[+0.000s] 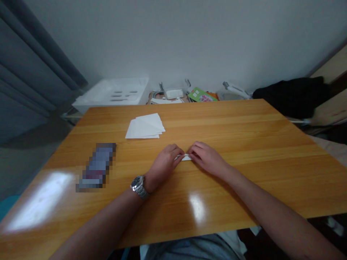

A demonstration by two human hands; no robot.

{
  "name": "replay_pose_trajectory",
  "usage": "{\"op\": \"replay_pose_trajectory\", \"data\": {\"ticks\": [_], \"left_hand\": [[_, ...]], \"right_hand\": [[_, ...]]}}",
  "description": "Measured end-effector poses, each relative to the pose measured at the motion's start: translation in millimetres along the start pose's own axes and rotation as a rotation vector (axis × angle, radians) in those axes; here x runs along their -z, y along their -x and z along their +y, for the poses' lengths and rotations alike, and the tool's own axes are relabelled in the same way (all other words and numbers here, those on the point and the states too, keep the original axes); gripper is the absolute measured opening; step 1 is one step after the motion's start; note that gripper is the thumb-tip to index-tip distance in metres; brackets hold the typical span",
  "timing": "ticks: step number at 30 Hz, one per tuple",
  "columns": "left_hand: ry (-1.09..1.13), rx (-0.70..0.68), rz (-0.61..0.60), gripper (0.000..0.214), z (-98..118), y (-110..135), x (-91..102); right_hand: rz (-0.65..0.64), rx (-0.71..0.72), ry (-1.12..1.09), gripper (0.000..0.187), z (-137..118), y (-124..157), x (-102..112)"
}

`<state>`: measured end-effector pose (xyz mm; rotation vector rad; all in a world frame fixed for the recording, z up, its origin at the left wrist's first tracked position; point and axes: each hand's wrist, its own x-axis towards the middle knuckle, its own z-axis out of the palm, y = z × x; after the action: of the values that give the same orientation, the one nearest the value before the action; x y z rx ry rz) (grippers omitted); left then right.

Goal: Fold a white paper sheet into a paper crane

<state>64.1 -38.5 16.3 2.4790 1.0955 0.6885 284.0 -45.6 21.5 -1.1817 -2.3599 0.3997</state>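
A small piece of folded white paper (186, 157) lies on the wooden table (233, 130), mostly covered by my fingers. My left hand (164, 161), with a metal watch (139, 186) on its wrist, pinches the paper's left end. At the right end, the fingers of my right hand (206, 157) are pressed together on the same paper. Only a short middle strip shows between the two hands, so its full shape is hidden. Farther back and to the left rests a loose stack of white paper sheets (145, 126).
A pixelated phone-like object (97, 166) lies left of my hands. Beyond the far table edge are a white tray (108, 92), a green booklet (202, 95) and cables. Dark cloth (292, 95) is heaped at the back right. A grey curtain (24, 68) hangs at the left.
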Motion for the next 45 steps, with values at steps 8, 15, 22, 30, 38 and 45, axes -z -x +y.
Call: {"op": "replay_pose_trajectory", "data": {"ticks": [8,15,22,30,38,45], "left_hand": [[0.079,-0.104,-0.032,0.011,-6,3,9.0],[0.173,-0.053,-0.017,0.012,-6,3,9.4],[0.191,0.077,0.038,0.010,-11,3,2.2],[0.148,0.051,-0.004,0.013,-9,2,3.5],[0.074,0.022,-0.010,0.008,-9,1,2.7],[0.031,-0.018,-0.011,0.011,-9,2,3.4]], "right_hand": [[0.048,-0.088,-0.138,0.007,8,2,6],[0.012,-0.133,-0.190,0.011,4,2,8],[0.067,0.009,-0.169,0.012,2,1,1],[0.050,-0.024,-0.126,0.008,4,-2,-6],[0.023,0.002,-0.060,0.006,1,-2,-7],[0.012,0.015,0.020,0.009,-1,-2,-8]]}}
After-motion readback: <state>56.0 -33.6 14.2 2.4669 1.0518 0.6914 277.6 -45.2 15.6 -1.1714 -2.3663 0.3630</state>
